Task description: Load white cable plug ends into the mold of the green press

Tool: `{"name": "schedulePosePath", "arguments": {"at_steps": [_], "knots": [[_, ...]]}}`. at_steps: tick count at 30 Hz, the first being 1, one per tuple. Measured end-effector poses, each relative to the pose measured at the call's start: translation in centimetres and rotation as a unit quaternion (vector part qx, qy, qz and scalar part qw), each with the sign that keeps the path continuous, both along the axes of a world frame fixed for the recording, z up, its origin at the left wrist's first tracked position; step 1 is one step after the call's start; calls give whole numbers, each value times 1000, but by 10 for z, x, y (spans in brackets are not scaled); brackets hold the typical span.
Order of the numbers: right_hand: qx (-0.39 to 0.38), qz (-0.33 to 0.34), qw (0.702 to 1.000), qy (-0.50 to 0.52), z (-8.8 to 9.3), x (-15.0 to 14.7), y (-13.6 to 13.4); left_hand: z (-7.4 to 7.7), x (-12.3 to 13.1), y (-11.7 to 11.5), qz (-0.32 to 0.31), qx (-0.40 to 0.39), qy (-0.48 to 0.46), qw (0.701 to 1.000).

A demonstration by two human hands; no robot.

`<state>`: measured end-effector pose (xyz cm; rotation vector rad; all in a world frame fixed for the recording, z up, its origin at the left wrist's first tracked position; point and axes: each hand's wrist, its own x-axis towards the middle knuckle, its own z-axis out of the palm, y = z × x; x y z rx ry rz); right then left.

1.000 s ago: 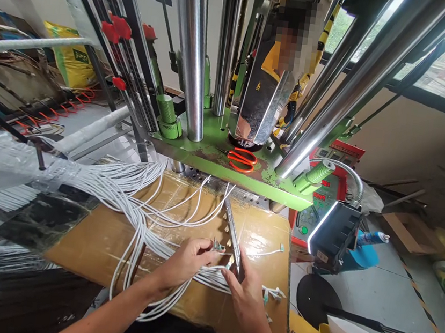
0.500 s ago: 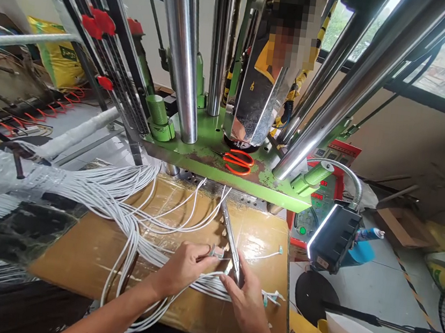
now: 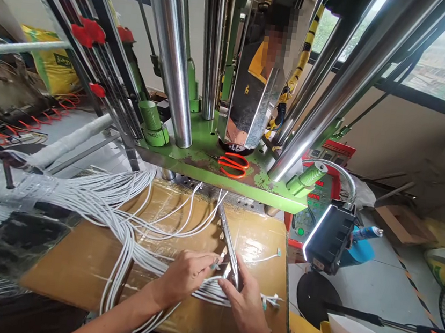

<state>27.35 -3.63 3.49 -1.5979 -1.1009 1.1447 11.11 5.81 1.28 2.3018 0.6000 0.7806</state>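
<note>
Left hand (image 3: pixel 185 274) pinches cable end (image 3: pixel 215 264) pointing right; right hand (image 3: pixel 244 303) fingers hold far-pointing metal bar (image 3: pixel 227 235).

Cables (image 3: pixel 119 213): white, smooth plastic sheath, matt. Bench top (image 3: pixel 85 258): brown cardboard under glossy clear tape. Columns (image 3: pixel 171 57): polished, mirror-bright metal. Platen (image 3: pixel 203 158): green painted metal, chipped and rusty. Scissors (image 3: pixel 233 163): orange plastic handles.

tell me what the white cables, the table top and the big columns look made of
White cables: likely plastic sheathing, smooth and bending freely. Table top: seemingly cardboard under clear tape, brown with glossy creases. Columns: polished metal, mirror-bright reflections.
</note>
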Motion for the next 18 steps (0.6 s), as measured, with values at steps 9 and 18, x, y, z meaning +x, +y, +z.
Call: {"name": "schedulePosePath", "arguments": {"at_steps": [9,18], "knots": [[13,-2,1000,-2,-3,1,1,-2,2,1,-1,16,-18,1000],[35,16,999,12,3,3,2,5,12,2,106,-168,-11,980]]}}
